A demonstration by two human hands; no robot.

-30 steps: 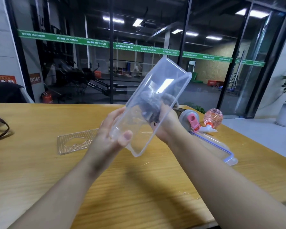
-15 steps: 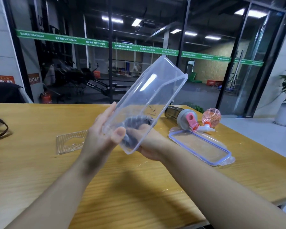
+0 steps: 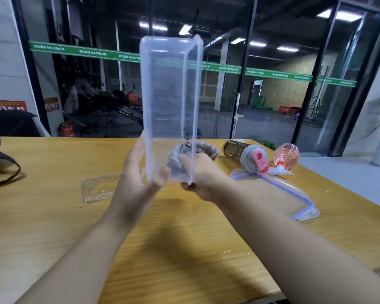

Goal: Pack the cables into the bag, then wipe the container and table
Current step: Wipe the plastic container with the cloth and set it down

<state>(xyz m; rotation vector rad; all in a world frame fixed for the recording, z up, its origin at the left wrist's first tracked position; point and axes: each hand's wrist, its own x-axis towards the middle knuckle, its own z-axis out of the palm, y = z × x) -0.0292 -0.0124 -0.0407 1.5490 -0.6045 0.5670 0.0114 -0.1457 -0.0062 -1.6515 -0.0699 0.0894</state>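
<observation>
Clear plastic container is held upright above the counter, its long axis near vertical and its lower end between the two hands. Left hand supports that lower end from the left side: fingers run straight up the left wall and the thumb lies across the near face at the bottom corner, so this grip is a light clasp on the container. Right hand is at the container's lower right, its grip closed around a crumpled grey cloth. The cloth sits at the bottom of the container and is seen through the clear wall; whether it is inside or pressed against the far side cannot be told. The container's upper end stands well above both hands, clear of any contact.

On the counter to the right lies a clear lid with a blue rim, partly hidden by the right forearm. Just beyond it a dark bottle with a grey and pink cap lies on its side, and a pink ribbed bottle lies beside that. A clear ridged tray insert lies flat to the left of the left hand. A dark strap rests at the counter's left edge.
</observation>
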